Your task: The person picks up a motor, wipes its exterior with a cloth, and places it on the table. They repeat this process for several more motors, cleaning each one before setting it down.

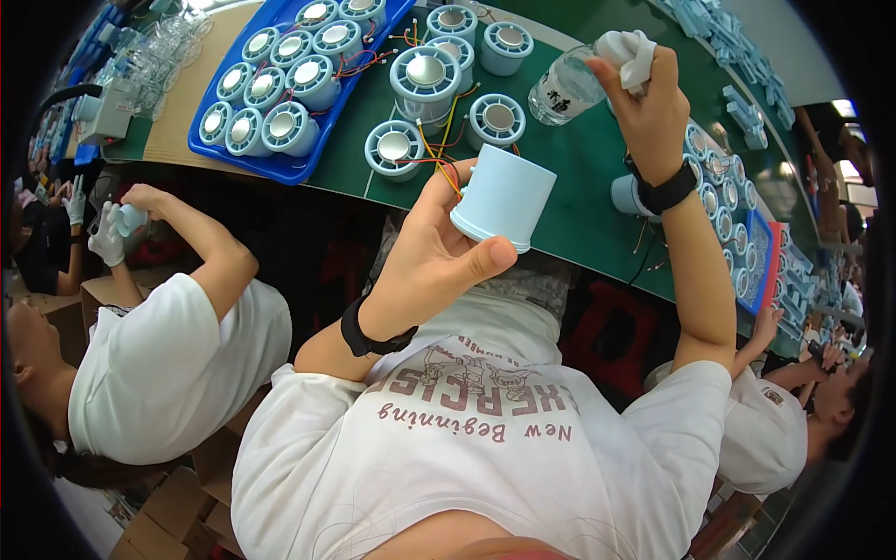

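In my left hand (434, 247) is a light-blue plastic cylindrical housing (509, 196), tilted, with the fingers behind it and the thumb along its lower rim. Thin red, yellow and black wires (442, 157) show beside its upper left edge. My right hand (649, 117) is raised at the far right, closed on a crumpled white cloth (630, 58). That cloth is at the upper end of a clear jar (567, 89) with dark markings; whether they touch, I cannot tell. Several round light-blue units with silver discs, one of them (394, 147), stand on the green tabletop beyond the left hand.
A blue tray (297, 174) of similar units lies far left, with clear plastic parts (173, 51) beyond it. More units (719, 201) and a blue tray (758, 266) are at right. Co-workers sit on both sides, one in a white shirt (177, 364) at left.
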The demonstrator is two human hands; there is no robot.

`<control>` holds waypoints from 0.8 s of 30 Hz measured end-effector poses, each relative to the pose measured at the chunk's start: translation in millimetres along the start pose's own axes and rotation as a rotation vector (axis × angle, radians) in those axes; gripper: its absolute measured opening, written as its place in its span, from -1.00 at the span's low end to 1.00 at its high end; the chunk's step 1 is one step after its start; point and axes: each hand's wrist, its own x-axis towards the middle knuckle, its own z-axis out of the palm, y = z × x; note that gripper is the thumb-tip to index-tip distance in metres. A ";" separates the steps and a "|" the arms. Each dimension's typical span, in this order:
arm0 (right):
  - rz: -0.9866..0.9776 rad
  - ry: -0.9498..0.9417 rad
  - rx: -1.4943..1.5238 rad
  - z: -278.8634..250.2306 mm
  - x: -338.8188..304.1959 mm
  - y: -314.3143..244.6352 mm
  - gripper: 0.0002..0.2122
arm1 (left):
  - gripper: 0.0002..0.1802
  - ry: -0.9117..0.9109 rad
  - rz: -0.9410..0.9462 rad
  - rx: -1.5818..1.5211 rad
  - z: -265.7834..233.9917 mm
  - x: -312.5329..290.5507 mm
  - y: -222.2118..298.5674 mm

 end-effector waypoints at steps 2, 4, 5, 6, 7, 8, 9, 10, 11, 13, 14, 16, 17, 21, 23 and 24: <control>-0.012 0.002 0.039 -9.5 0.7 -4.5 -0.70 | 0.01 0.042 -0.008 0.036 2.1 3.4 -2.6; 0.025 0.027 0.003 -18.3 3.0 -10.7 -0.72 | 0.07 0.059 -0.016 0.049 2.2 6.9 -3.8; 0.062 0.054 -0.027 -22.6 4.1 -14.6 -0.74 | 0.02 0.039 -0.034 -0.002 1.2 8.8 -3.2; 0.098 0.077 -0.057 -28.0 5.1 -20.0 -0.75 | -0.02 0.021 -0.052 -0.056 0.2 10.1 -2.0; 0.101 0.071 -0.059 -38.3 4.5 -30.4 -0.75 | -0.05 0.003 -0.071 -0.110 0.5 10.8 -1.2; 0.130 0.012 0.027 -49.5 2.0 -44.1 -0.79 | -0.05 0.013 -0.071 -0.113 0.9 10.9 -1.2; 0.037 -0.039 0.040 -59.8 -5.7 -52.7 -0.80 | -0.03 -0.013 -0.076 -0.139 2.7 11.5 -0.3; -0.054 -0.094 0.063 -69.1 -12.9 -60.5 -0.81 | -0.01 -0.036 -0.082 -0.162 4.1 11.7 0.0; -0.131 -0.198 0.165 -75.1 -17.2 -72.7 -0.78 | 0.01 -0.056 -0.089 -0.187 5.6 10.7 -0.1; -0.158 -0.398 0.408 -80.9 -23.8 -94.9 -0.74 | 0.03 -0.035 -0.044 -0.190 9.8 9.4 -3.7; -0.106 -0.478 0.530 -83.5 -25.5 -104.9 -0.73 | 0.06 -0.027 0.004 -0.190 13.3 10.1 -5.2; -0.242 -0.517 0.332 -84.9 -38.7 -107.7 -0.70 | 0.08 -0.018 0.044 -0.193 16.9 9.5 -3.6; -0.309 -0.534 0.232 -85.9 -43.4 -108.3 -0.69 | 0.08 -0.044 -0.031 -0.188 17.1 7.5 0.9; -0.268 -0.566 0.123 -94.1 -43.4 -105.1 -0.63 | 0.08 -0.094 -0.133 -0.138 20.6 4.9 0.4; -0.245 -0.540 0.046 -93.4 -45.1 -100.8 -0.63 | 0.08 -0.101 -0.027 -0.056 24.3 5.5 -4.9; -0.232 -0.507 -0.009 -92.3 -46.1 -97.9 -0.64 | 0.08 -0.104 -0.036 -0.058 24.8 5.3 -5.1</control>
